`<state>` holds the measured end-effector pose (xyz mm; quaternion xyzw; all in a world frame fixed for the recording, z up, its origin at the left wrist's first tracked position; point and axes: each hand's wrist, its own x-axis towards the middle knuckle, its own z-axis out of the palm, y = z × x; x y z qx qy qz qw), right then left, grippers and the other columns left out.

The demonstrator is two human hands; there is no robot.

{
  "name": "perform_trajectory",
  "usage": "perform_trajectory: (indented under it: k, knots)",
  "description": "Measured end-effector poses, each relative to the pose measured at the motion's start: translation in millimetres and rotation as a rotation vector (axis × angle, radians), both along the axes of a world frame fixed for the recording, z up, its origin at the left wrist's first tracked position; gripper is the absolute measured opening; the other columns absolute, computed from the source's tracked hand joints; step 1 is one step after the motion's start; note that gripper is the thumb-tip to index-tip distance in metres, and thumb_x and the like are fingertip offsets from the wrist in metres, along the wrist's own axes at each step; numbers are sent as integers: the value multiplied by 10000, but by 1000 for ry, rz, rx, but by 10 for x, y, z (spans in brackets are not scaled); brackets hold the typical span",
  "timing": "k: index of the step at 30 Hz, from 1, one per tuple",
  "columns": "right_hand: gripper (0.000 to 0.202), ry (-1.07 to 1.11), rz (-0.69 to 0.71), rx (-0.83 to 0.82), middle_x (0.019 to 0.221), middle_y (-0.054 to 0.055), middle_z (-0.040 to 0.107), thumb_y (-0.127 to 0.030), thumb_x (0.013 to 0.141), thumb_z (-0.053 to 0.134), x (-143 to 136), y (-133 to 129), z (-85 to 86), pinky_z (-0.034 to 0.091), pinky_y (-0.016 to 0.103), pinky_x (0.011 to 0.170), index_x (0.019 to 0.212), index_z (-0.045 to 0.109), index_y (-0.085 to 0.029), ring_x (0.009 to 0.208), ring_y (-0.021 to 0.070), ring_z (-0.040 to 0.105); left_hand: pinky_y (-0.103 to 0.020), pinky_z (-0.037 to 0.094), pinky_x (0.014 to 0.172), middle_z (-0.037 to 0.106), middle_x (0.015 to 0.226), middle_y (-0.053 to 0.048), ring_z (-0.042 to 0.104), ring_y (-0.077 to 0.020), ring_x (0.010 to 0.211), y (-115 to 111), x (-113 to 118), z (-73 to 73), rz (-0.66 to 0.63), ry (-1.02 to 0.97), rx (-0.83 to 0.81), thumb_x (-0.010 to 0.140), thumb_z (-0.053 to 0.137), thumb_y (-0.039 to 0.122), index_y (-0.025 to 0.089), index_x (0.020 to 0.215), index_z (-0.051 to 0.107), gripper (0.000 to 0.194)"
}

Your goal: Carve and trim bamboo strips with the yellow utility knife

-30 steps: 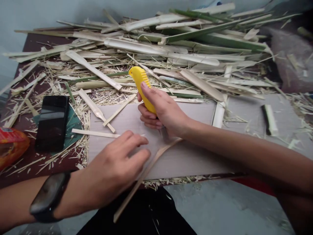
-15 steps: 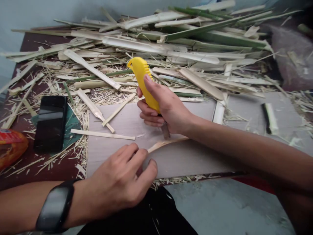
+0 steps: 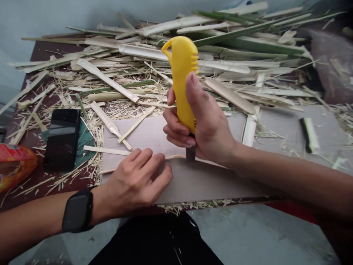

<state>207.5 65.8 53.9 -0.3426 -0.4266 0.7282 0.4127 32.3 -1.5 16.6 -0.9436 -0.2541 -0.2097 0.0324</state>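
Upright in my right hand (image 3: 211, 119), which is closed round its handle, is a yellow utility knife (image 3: 182, 70) with the thumb along its side. Its blade (image 3: 190, 154) points down and meets a thin bamboo strip (image 3: 176, 157) on the grey board (image 3: 193, 184). My left hand (image 3: 138, 180) lies curled over that strip, holding it against the board; the fingertips are partly hidden. A strip end (image 3: 107, 171) shows left of this hand. Just beyond lie a flat pale stick (image 3: 106, 150) and a carved bamboo piece with a narrowed end (image 3: 109, 123).
A large heap of split bamboo (image 3: 176, 55) spreads along the back among shavings. On the left are a black phone (image 3: 62, 140) and an orange packet (image 3: 16, 165). A short bamboo piece (image 3: 310, 135) lies on the board's right; a plastic bag (image 3: 332, 66) sits behind it.
My right hand has moved right and the knife has turned more upright, its blade now further along. My left hand has shifted slightly left and up. The view has moved a little.
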Motion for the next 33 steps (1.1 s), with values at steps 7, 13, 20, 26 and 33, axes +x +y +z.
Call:
perform_trajectory:
  k: [7,13,20,26,33]
  knots:
    - [351,-3,-48,67,490,-110,290,-533,982,541,-5,5,7,166,185,344,854,403,-236,358,45,182,-354,552,572,747,901,-163,584,-212,700,102,-48,1,132,-88,97,863,663,10,64,1017,655,164]
    - [309,34,-94,62,500,-105,310,-471,996,528,3,2,-53,160,191,370,831,416,-234,366,40,188,-438,623,687,741,885,-165,724,-321,885,68,-51,-4,92,-108,128,903,640,42,2,1043,669,148]
    - [417,106,-24,146,471,-115,317,-587,910,637,58,-36,-8,200,184,365,836,444,-225,365,35,187,-416,588,733,690,982,-185,657,-260,898,43,-89,-53,10,-224,-70,936,592,34,-28,1187,621,260]
    - [326,97,-1,157,488,-110,310,-514,998,509,81,-24,-8,192,188,388,848,441,-233,378,45,177,-320,542,784,632,1015,-117,557,-167,895,72,-70,-105,65,-265,-315,982,542,41,46,1184,622,218]
    - [362,67,68,46,489,-110,295,-569,986,511,33,24,-82,162,195,369,862,429,-239,369,52,172,-337,530,797,613,1082,-154,543,-183,905,30,-78,-96,-17,-238,-309,964,562,36,20,1228,600,267]
